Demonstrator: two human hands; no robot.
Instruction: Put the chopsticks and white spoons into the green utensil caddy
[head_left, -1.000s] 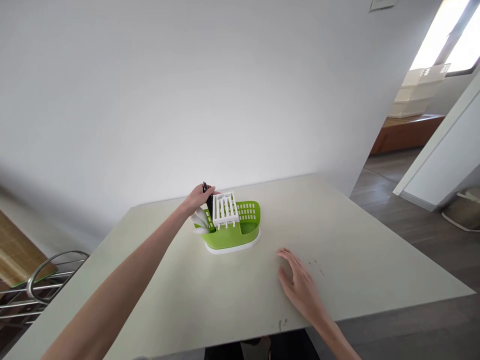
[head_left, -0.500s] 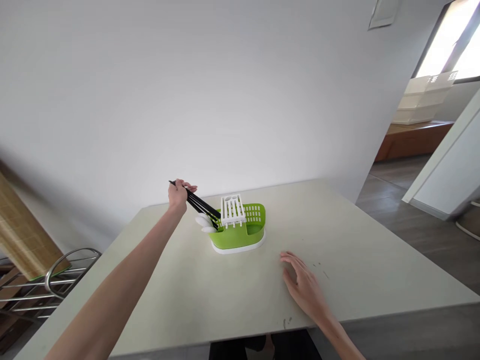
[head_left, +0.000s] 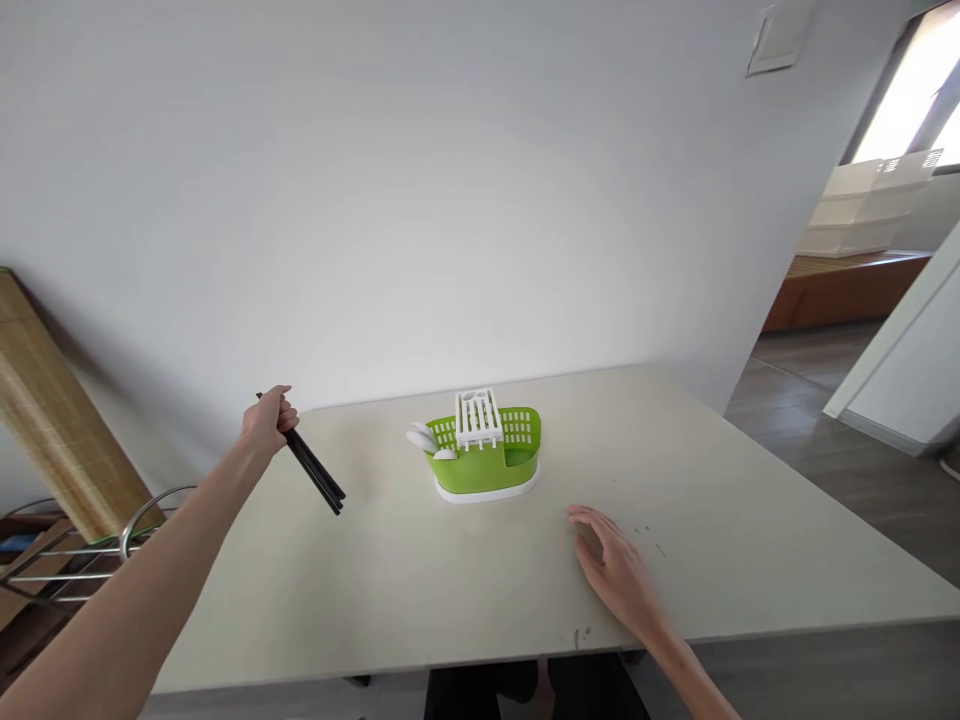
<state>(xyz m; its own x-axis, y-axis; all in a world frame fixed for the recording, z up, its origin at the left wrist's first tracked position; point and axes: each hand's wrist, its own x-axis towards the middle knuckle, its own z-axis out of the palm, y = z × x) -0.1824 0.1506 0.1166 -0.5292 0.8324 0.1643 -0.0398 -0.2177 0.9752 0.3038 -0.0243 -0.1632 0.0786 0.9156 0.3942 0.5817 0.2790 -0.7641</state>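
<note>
A bundle of black chopsticks (head_left: 315, 472) is clenched in my left hand (head_left: 270, 418), slanting down to the right over the table's left side. Near the back middle of the table stands a green cutlery basket (head_left: 480, 472) on a white base. White spoons (head_left: 424, 440) lean out at its left end, and a white slotted rack (head_left: 478, 418) sits across its top. My right hand (head_left: 613, 565) rests on the tabletop, in front and to the right of the basket, fingers loosely spread and holding nothing.
The pale table (head_left: 697, 520) backs against a white wall. At far left, a rolled bamboo mat (head_left: 67, 410) leans above a metal rack (head_left: 60, 578). White stacked bins (head_left: 862, 205) stand beyond the doorway at right.
My left hand has pulled the chopsticks out of the basket and carried them left, away from it. My right hand stays at nearly the same spot on the table.
</note>
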